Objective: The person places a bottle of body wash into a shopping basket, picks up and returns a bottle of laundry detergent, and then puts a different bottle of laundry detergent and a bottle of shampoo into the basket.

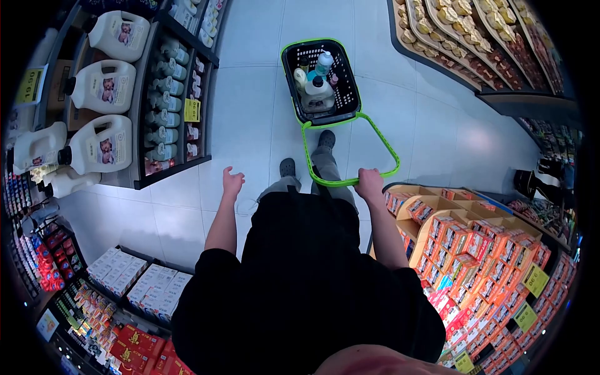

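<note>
Out at the left, my left hand [233,181] holds nothing, its fingers apart above the floor. My right hand [369,184] is closed around the green handle [389,150] at its near right corner. The handle joins a black basket [290,94] with a green rim, which stands on the floor ahead of my feet. Inside the basket lie a white jug with a black cap [319,97], a pale bottle with a white pump top [324,62], a small pink item [334,80] and a white bottle [300,77] at its left side.
On the left, a shelf [140,150] holds large white jugs [102,86] and rows of pump bottles [167,119]. Stacked orange boxes [462,244] fill a display at the lower right. Another shelf [431,59] with gold-wrapped goods curves at the upper right. White cartons [156,287] stand lower left.
</note>
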Tool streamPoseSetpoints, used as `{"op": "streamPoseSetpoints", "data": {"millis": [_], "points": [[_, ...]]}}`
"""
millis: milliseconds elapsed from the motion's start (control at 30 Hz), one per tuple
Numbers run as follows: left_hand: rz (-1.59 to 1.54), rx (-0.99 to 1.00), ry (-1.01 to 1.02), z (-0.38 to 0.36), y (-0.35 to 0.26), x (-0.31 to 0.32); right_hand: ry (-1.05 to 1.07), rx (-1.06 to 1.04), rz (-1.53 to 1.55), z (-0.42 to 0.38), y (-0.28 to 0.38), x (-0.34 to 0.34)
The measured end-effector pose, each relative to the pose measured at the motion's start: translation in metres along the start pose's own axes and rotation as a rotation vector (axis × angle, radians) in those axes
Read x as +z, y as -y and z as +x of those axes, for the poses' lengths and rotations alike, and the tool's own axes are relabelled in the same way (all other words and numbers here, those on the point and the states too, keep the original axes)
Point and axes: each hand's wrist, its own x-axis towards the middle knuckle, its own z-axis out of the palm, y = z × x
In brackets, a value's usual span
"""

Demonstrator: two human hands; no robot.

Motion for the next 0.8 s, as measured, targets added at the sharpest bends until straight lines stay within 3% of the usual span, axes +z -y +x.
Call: {"op": "streamPoseSetpoints", "data": {"millis": [167, 200, 367, 433, 533, 600, 733, 800], "points": [[0.097, -0.098, -0.023, -0.012, -0.059, 0.023, -0.085, -0.147, 0.047, 0.079, -0.010, -0.028], [0.113, -0.049, -0.091, 0.019, -0.033, 0.029, -0.079, -0.171, 0.064, 0.094, -0.009, -0.039], [0.368, 0.194, -0.250, 0.007, -0.114, 0.054, -0.015, -0.278, 0.060, 0.155, -0.005, -0.104], [0.450, 0.225, -0.300, 0.012, -0.121, 0.052, -0.027, -0.292, 0.096, 0.182, -0.008, -0.111], [0.186, 0.039, -0.136, 0.029, -0.117, 0.057, 0.021, -0.331, 0.086, 0.220, -0.007, -0.130], [0.307, 0.150, -0.204, 0.032, -0.119, 0.065, 0.043, -0.345, 0.068, 0.243, -0.005, -0.138], [0.172, 0.091, -0.165, 0.065, -0.122, 0.075, 0.067, -0.360, 0.055, 0.286, 0.016, -0.159], [0.204, 0.152, -0.163, 0.102, -0.109, 0.076, 0.096, -0.342, 0.042, 0.307, 0.027, -0.169]]}}
